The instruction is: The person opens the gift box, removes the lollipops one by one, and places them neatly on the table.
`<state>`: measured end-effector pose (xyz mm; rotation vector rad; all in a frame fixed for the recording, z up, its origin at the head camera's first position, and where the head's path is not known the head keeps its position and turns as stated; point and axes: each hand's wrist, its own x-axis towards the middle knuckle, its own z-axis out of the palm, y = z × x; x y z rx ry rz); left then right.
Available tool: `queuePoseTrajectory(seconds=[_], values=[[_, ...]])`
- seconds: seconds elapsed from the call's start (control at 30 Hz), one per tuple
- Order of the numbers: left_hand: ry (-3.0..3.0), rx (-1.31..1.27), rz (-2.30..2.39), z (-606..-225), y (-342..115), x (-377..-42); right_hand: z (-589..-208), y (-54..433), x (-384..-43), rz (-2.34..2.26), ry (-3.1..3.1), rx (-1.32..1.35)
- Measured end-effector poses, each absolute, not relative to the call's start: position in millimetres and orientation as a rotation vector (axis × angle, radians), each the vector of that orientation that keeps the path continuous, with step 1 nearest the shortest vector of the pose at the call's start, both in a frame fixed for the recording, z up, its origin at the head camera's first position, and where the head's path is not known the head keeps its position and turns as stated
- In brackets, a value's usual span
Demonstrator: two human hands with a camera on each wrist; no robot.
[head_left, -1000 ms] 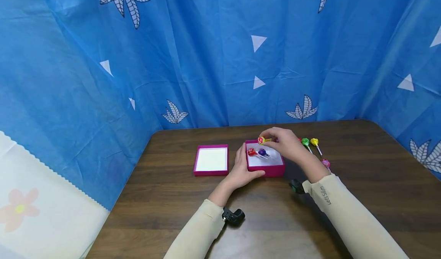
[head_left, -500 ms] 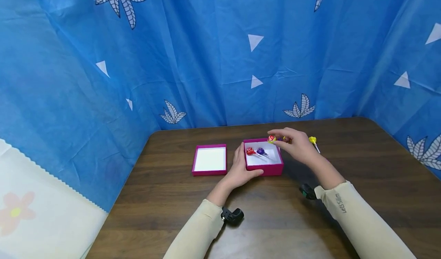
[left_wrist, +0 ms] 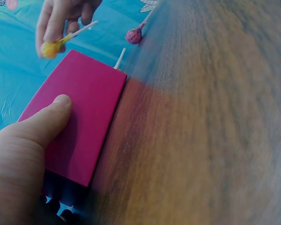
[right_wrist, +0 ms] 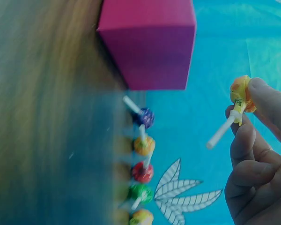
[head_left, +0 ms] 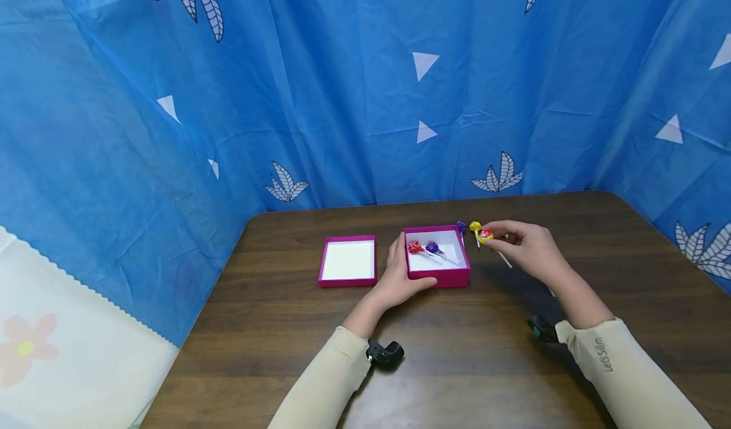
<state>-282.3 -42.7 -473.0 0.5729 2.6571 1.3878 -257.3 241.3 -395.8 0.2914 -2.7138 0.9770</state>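
Note:
My left hand (head_left: 394, 284) holds the pink box (head_left: 454, 279), fingers along its left side and thumb against the front. Inside the box lie a red lollipop (head_left: 415, 247) and a purple lollipop (head_left: 433, 249). To the right of the box, my right hand (head_left: 531, 248) pinches a yellow-and-red lollipop (head_left: 485, 236) by its wrapped head between thumb and fingers. The right wrist view shows that lollipop's white stick (right_wrist: 220, 133) sticking out from the fingers, raised off the table.
The box lid (head_left: 347, 283) lies inside-up left of the box. Beyond the box's right side a row holds a purple lollipop (right_wrist: 145, 117), an orange one (right_wrist: 144, 146), a red one (right_wrist: 143, 172) and a green one (right_wrist: 140, 191), among others. A pink lollipop (left_wrist: 134, 35) lies nearer.
My right hand has moved right from over the box with the yellow-and-red lollipop, uncovering the purple and yellow lollipops behind. The left hand stays on the box.

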Motion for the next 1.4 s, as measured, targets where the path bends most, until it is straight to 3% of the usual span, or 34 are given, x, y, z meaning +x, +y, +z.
queuePoseTrajectory(seconds=[0.53,1.4], values=[[2.671,0.56,1.365,-472,-44,-283,-416,273,-250,1.001,-2.795,0.1],[2.67,0.552,1.359,-473,-42,-284,-435,289,-257,0.82,-2.915,0.021]])
